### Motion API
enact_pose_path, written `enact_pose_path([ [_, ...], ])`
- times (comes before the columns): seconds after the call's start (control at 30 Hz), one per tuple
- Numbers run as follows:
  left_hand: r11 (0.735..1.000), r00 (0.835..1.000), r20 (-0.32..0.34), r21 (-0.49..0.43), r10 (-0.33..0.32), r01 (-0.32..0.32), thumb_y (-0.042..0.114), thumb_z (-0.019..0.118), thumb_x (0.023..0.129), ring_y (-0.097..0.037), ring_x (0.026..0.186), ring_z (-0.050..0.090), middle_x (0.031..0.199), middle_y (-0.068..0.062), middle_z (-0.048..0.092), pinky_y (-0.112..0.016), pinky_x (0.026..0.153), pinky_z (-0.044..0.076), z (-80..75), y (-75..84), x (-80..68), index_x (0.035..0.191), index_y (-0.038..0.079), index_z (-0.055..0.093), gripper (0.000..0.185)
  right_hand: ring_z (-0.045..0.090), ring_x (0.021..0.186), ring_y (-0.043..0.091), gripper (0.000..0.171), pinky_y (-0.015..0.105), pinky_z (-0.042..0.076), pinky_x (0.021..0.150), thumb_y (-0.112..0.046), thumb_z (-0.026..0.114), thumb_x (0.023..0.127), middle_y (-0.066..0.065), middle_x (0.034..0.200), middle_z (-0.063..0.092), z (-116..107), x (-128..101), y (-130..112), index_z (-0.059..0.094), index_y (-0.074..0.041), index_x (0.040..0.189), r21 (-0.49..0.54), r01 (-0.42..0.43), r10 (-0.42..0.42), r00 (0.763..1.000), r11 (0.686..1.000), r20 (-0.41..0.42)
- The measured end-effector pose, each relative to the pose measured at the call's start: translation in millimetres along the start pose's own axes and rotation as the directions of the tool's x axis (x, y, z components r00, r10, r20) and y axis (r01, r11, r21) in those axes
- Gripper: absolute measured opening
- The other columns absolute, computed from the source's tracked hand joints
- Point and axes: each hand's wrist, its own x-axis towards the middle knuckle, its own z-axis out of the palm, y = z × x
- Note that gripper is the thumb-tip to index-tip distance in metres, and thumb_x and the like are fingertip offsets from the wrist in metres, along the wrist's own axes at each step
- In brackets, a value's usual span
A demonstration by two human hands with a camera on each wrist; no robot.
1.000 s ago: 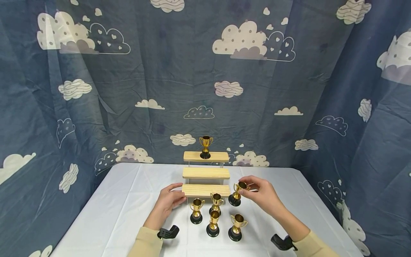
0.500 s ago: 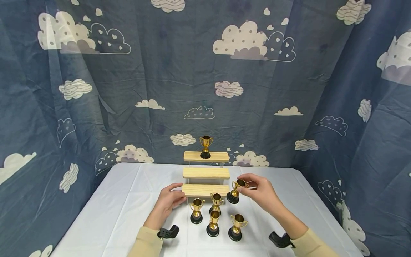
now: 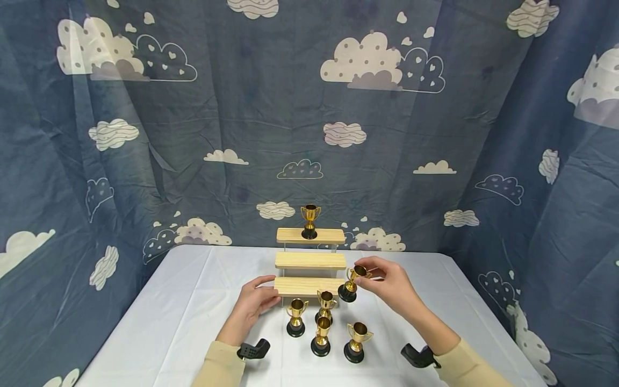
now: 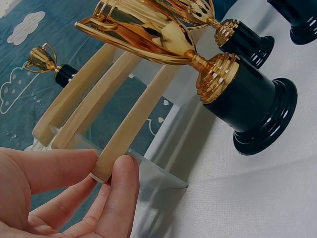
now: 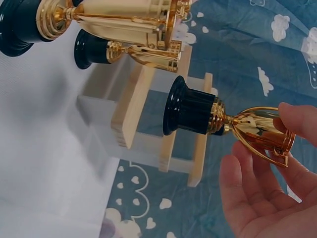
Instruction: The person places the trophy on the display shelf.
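My left hand (image 3: 253, 303) pinches the left end of the lowest wooden board (image 4: 133, 116) of a three-tier display stand, thumb and finger on either side of it in the left wrist view. My right hand (image 3: 393, 284) holds a small gold trophy cup (image 5: 262, 130) by its bowl and handle. Raised off the table at the stand's right end, that trophy tilts a little, its black base toward the lowest board (image 3: 309, 287). On the top board (image 3: 285, 235) another gold trophy (image 3: 309, 221) stands upright.
Several more gold trophies with black bases stand on the white-covered table (image 3: 193, 317) before the stand, among them a left one (image 3: 296, 318) and a front right one (image 3: 358, 342). A dark blue cloud-patterned curtain (image 3: 271, 118) hangs behind and at both sides.
My right hand has carried its trophy leftward and slightly up, closer to the right end of the lowest board. The left hand and the standing trophies stay where they were.
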Motion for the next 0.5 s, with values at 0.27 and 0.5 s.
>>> enact_pose_path([
  [0.27,1.0,1.0,0.0,0.002,0.002,-0.002,-0.012,0.07,0.082,-0.022,0.08,0.07,0.101,-0.02,0.064,-0.037,0.082,0.062,0.3,-0.1,0.3,0.136,-0.004,0.056,0.056,0.068,0.095,0.022,0.038,0.033,0.062,0.075,-0.024,0.084,0.083,0.0,0.108,0.07,0.4,2.7,-5.1,0.071,-0.024,0.118,-0.003,0.002,-0.002,1.0,1.0,-0.002],
  [0.5,1.0,1.0,-0.003,0.002,0.006,-0.006,-0.012,0.07,0.082,-0.022,0.08,0.071,0.1,-0.02,0.064,-0.037,0.083,0.062,0.7,0.1,-0.4,0.136,-0.005,0.056,0.056,0.068,0.094,0.02,0.038,0.034,0.062,0.074,-0.024,0.084,0.083,-0.001,0.107,0.07,-0.8,5.1,-9.6,0.071,-0.023,0.119,-0.007,0.014,-0.014,1.0,1.0,-0.005],
])
